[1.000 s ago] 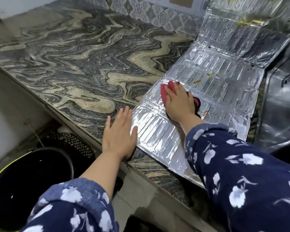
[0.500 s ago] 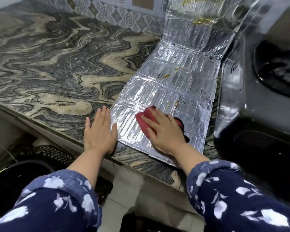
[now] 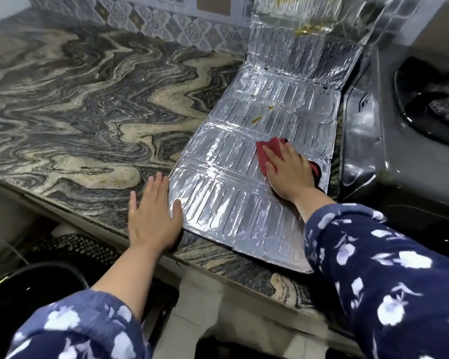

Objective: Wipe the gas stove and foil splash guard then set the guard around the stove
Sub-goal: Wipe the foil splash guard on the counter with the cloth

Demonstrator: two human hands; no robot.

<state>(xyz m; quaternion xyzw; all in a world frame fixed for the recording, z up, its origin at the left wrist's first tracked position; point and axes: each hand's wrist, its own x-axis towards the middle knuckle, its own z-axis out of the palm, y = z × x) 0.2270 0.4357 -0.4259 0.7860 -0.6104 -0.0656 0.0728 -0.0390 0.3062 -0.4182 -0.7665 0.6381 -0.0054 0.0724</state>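
The silver foil splash guard point(image 3: 228, 177) lies unfolded flat on the marbled counter, its far panels bending up against the tiled wall. Yellow food stains dot its middle and top panels. My right hand point(image 3: 288, 172) presses a red cloth point(image 3: 266, 151) onto the guard's right side, palm down. My left hand point(image 3: 153, 216) lies flat with fingers spread at the guard's near left corner, thumb on the foil. The dark gas stove point(image 3: 410, 130) stands just right of the guard, with one black burner well showing.
The marbled counter point(image 3: 88, 112) stretches wide to the left. A patterned tile backsplash point(image 3: 166, 24) runs along the back. Below the counter edge on the left sit a black bucket point(image 3: 31, 294) and a woven basket point(image 3: 75, 247).
My right hand slid the red cloth from the guard's middle toward its right side, a little farther from me than half a second ago. My left hand stayed at the near left corner.
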